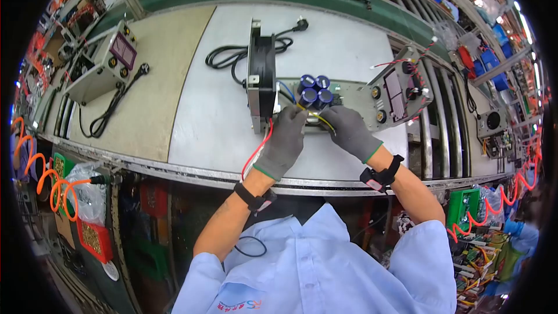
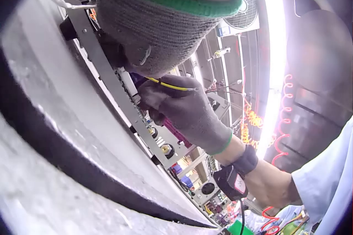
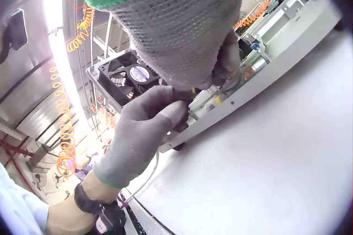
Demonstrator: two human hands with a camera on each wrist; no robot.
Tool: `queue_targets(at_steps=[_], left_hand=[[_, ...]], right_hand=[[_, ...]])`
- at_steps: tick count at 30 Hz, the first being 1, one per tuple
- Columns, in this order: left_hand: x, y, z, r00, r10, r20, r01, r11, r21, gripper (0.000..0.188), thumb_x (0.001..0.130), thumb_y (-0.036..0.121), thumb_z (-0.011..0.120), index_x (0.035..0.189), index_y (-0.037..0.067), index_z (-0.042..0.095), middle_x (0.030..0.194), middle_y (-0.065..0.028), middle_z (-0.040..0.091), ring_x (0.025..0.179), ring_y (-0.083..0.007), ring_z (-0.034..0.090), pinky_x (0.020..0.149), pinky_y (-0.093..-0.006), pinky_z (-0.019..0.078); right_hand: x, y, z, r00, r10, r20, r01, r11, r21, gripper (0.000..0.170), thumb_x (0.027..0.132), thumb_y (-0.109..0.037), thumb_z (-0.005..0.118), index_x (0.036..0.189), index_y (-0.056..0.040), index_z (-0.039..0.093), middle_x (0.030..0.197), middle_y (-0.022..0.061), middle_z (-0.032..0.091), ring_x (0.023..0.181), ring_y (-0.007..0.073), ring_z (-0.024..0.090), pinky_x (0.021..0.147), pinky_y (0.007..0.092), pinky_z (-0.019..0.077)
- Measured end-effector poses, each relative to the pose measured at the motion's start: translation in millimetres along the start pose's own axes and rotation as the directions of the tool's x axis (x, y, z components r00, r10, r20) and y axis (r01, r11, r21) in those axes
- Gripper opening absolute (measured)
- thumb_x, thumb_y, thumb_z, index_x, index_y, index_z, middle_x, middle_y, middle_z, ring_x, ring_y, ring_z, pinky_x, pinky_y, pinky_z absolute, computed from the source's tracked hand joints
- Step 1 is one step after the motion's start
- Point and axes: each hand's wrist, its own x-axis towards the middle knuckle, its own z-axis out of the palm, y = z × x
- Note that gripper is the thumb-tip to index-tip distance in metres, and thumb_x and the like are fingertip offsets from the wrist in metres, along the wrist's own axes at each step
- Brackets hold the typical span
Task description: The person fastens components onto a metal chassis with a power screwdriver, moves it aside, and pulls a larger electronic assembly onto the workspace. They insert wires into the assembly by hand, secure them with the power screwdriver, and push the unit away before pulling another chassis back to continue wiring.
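A metal chassis [image 1: 354, 94] lies on the table with blue capacitors [image 1: 308, 97] at its middle and a black fan [image 1: 266, 70] upright at its left end. In a grey glove, the left hand [image 1: 283, 144] pinches a yellow-green wire [image 1: 315, 115] beside the capacitors. The right hand [image 1: 351, 132], also gloved, has curled fingers at the wire's other part, close to the chassis's near edge. The left wrist view shows the wire's yellow end [image 2: 179, 87] above the right hand [image 2: 190, 111]. Both sets of fingertips are partly hidden.
A red wire [image 1: 256, 154] hangs from the fan side over the table edge. Behind the fan lies a coiled black power cord [image 1: 224, 58]. Another unit [image 1: 104, 64] stands at the left, with rollers [image 1: 444, 122] at the right. Front and rear panels carry loose leads.
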Motion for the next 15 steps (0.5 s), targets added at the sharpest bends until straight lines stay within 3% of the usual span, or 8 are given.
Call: queue_targets(at_steps=[2,5,6,9,12,15], left_hand=[[-2.9,-2.6,4.0,1.000,-0.007,0.002,0.006,1.000,0.022,0.028,0.094,0.002,0.062,0.122,0.001,0.063,0.127,-0.0237,0.058,0.113,-0.0416,0.060,0.096,-0.0451,0.0519],[-11.0,2.1,0.7,1.000,-0.016,0.011,0.014,0.989,0.150,0.030,0.092,0.003,0.064,0.122,0.001,0.063,0.134,-0.0222,0.057,0.116,-0.0412,0.059,0.100,-0.0453,0.0512],[-11.6,5.0,-0.2,1.000,-0.012,0.024,0.007,0.980,0.197,0.031,0.091,0.003,0.064,0.122,0.001,0.063,0.135,-0.0213,0.057,0.116,-0.0405,0.059,0.100,-0.0454,0.0512],[-6.3,12.0,-3.5,0.996,0.008,0.092,-0.042,0.924,0.380,0.031,0.088,0.006,0.066,0.119,0.002,0.064,0.139,-0.0182,0.056,0.113,-0.0356,0.060,0.099,-0.0456,0.0505],[-1.1,18.0,-11.0,0.980,-0.032,0.197,-0.073,0.860,0.505,0.032,0.087,0.013,0.069,0.116,0.002,0.062,0.143,-0.0189,0.054,0.114,-0.0352,0.060,0.099,-0.0461,0.0498],[-5.6,22.6,2.8,0.984,-0.077,0.160,-0.048,0.756,0.653,0.038,0.085,0.018,0.072,0.118,0.002,0.059,0.142,-0.0207,0.054,0.116,-0.0372,0.059,0.099,-0.0459,0.0499]], right_hand=[[0.3,-5.3,-8.8,0.999,0.032,0.003,-0.032,0.999,0.025,0.026,0.084,-0.003,0.071,0.109,-0.0092,0.069,0.087,0.0131,0.065,0.081,0.0354,0.066,0.068,0.0451,0.0525],[-0.8,-21.4,-14.9,0.974,-0.093,-0.205,0.104,0.994,0.040,0.026,0.085,-0.004,0.071,0.110,-0.0096,0.069,0.087,0.0122,0.065,0.081,0.0336,0.066,0.068,0.0440,0.0529],[-0.2,-23.2,-20.6,0.984,-0.084,-0.159,0.087,0.996,0.015,0.026,0.085,-0.004,0.068,0.111,-0.0099,0.068,0.088,0.0113,0.067,0.085,0.0306,0.068,0.074,0.0432,0.0562],[16.9,-12.4,-32.1,0.981,-0.092,-0.170,0.089,0.996,-0.026,0.020,0.088,-0.008,0.072,0.107,-0.0101,0.070,0.082,0.0111,0.065,0.078,0.0317,0.067,0.067,0.0425,0.0539],[56.6,-10.0,-55.0,0.978,-0.140,-0.153,0.107,0.972,-0.208,0.014,0.088,-0.015,0.073,0.100,-0.0094,0.072,0.076,0.0115,0.064,0.073,0.0325,0.067,0.067,0.0434,0.0539],[102.2,4.1,-44.8,0.999,-0.034,-0.018,0.031,0.990,-0.138,0.019,0.087,-0.025,0.075,0.097,-0.0090,0.076,0.079,0.0134,0.069,0.075,0.0341,0.069,0.071,0.0446,0.0549]])
